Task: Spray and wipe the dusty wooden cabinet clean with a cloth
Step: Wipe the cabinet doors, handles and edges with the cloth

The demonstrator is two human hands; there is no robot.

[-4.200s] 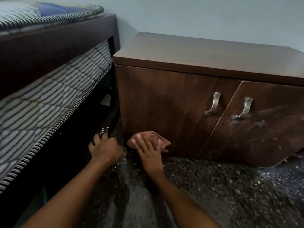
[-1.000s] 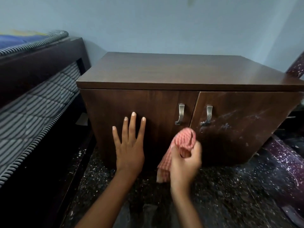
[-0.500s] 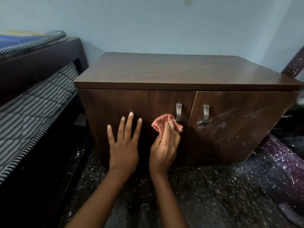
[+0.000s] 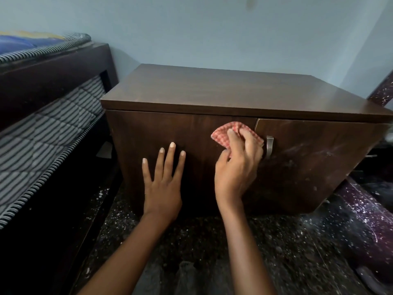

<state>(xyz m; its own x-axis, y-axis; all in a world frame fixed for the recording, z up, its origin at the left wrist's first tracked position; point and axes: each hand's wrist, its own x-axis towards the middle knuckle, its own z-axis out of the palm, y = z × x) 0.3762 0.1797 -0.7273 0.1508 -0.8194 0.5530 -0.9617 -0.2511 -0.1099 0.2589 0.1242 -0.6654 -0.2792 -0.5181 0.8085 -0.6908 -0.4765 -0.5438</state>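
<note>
Head view: the right hand has its grip clenched round the red checked cloth, pressing it on the upper right corner of the cabinet's left door, just beside the right door's metal handle. The left hand lies flat on that door, fingers straight, grasping nothing. A sweep rightward could snag the cloth on the handle, or nudge a door ajar if the bracing palm lifts. The right door shows pale dusty smears. A bed crowds the cabinet's left side. No spray bottle shows.
</note>
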